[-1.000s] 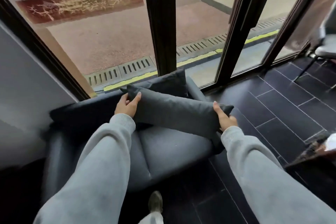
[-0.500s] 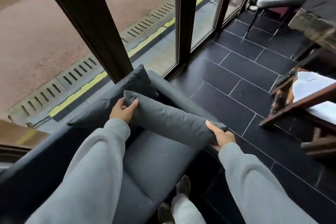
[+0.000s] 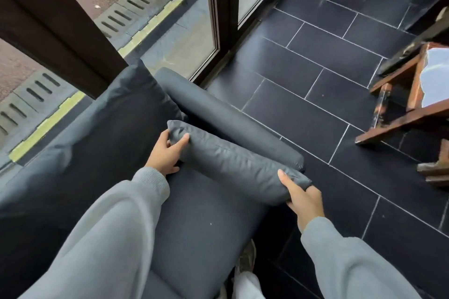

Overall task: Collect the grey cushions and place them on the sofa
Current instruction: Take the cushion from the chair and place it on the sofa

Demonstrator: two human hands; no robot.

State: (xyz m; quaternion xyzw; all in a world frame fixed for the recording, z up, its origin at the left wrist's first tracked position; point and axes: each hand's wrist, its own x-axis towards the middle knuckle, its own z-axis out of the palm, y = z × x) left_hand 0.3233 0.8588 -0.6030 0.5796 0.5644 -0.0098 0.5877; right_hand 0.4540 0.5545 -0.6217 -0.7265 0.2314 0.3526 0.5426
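Note:
I hold a grey cushion (image 3: 230, 162) by its two ends, low over the seat of the dark grey sofa (image 3: 199, 230) and close beside its right armrest (image 3: 218, 109). My left hand (image 3: 165, 153) grips the far corner of the cushion. At the near corner, my right hand (image 3: 303, 199) pinches the fabric. Another dark cushion (image 3: 126, 114) leans against the sofa back, just behind my left hand.
Glass doors with dark frames (image 3: 226, 7) stand behind the sofa. Dark floor tiles (image 3: 315, 75) stretch to the right. A wooden table (image 3: 413, 94) with a pale top stands at the right edge. My shoe (image 3: 246, 260) is by the sofa's front.
The cushion has come lower and to the right, toward the armrest end of the seat. My view has swung right and down, both hands keeping their grip.

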